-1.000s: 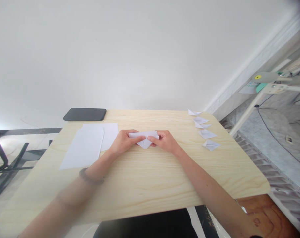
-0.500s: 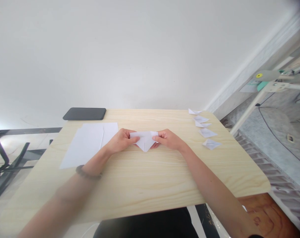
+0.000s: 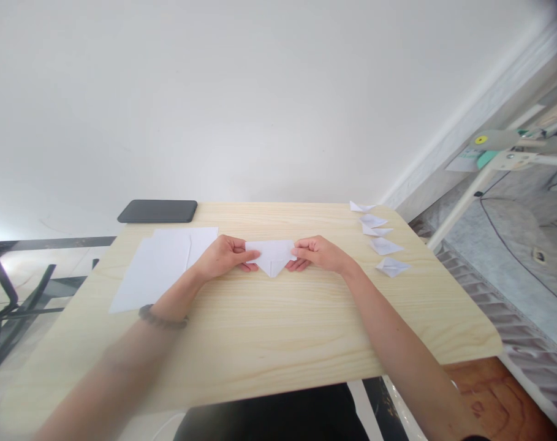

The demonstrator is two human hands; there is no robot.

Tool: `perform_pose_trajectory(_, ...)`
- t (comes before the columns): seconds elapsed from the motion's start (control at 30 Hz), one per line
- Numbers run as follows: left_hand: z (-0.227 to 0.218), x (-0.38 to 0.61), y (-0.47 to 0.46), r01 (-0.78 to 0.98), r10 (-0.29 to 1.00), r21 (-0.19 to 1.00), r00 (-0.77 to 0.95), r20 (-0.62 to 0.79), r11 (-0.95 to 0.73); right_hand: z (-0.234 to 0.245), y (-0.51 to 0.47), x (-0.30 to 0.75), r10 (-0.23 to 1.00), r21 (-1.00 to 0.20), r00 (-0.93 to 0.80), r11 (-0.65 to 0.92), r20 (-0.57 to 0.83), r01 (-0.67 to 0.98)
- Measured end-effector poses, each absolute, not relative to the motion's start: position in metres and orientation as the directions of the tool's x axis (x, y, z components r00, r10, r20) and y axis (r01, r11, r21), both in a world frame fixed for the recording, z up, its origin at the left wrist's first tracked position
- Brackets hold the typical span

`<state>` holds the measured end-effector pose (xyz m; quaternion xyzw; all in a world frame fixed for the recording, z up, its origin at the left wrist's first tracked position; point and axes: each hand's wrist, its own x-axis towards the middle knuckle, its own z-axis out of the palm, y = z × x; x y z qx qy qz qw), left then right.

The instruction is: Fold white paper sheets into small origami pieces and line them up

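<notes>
A small white folded paper (image 3: 271,255) with a downward point sits at the middle of the light wooden table (image 3: 269,331). My left hand (image 3: 223,256) pinches its left edge between thumb and fingers. My right hand (image 3: 317,252) pinches its right edge the same way. Both hands rest low on the tabletop, a hand's width apart. A dark band circles my left wrist.
Flat white sheets (image 3: 163,266) lie left of my hands. A dark phone (image 3: 157,211) lies at the table's far left edge. Several small folded paper pieces (image 3: 383,245) line the far right. A white-legged stand (image 3: 485,165) rises right of the table, and dark chair legs (image 3: 2,294) show at the left.
My hands have slid apart to the paper's outer edges, leaving more of the folded piece showing. The paper now lies flatter on the table.
</notes>
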<state>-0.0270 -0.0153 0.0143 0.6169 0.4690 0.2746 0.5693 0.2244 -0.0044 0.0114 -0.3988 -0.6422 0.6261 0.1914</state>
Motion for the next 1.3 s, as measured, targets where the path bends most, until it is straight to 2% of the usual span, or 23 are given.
perform_pose_trajectory(0.47,0.017,-0.033,-0.013,0.171,0.783,0.983,0.602,-0.154,0.061,0.009,0.0,0.23,0.708,-0.964,-0.663,-0.106,-0.245,0.244)
perform_pose_trajectory(0.6,0.017,-0.031,-0.014,0.196,0.819,0.98,0.555,-0.147,0.043,0.009,-0.002,0.227,0.743,-0.965,-0.627,-0.093,-0.232,0.246)
perform_pose_trajectory(0.77,0.014,-0.022,-0.018,0.261,0.878,0.965,0.469,-0.097,-0.033,0.006,-0.009,0.206,0.815,-0.974,-0.568,0.021,-0.113,0.224)
perform_pose_trajectory(0.97,0.014,-0.015,-0.022,0.274,0.897,0.961,0.432,-0.092,-0.033,0.0,-0.021,0.177,0.918,-0.965,-0.396,0.102,-0.003,0.244)
perform_pose_trajectory(1.1,0.015,-0.014,-0.024,0.324,0.896,0.945,0.434,-0.099,-0.053,0.001,-0.023,0.174,0.896,-0.964,-0.444,0.101,-0.02,0.248)
perform_pose_trajectory(1.3,0.016,-0.014,-0.026,0.404,0.902,0.914,0.408,-0.14,-0.041,0.002,-0.022,0.177,0.869,-0.899,-0.493,0.252,0.048,0.358)
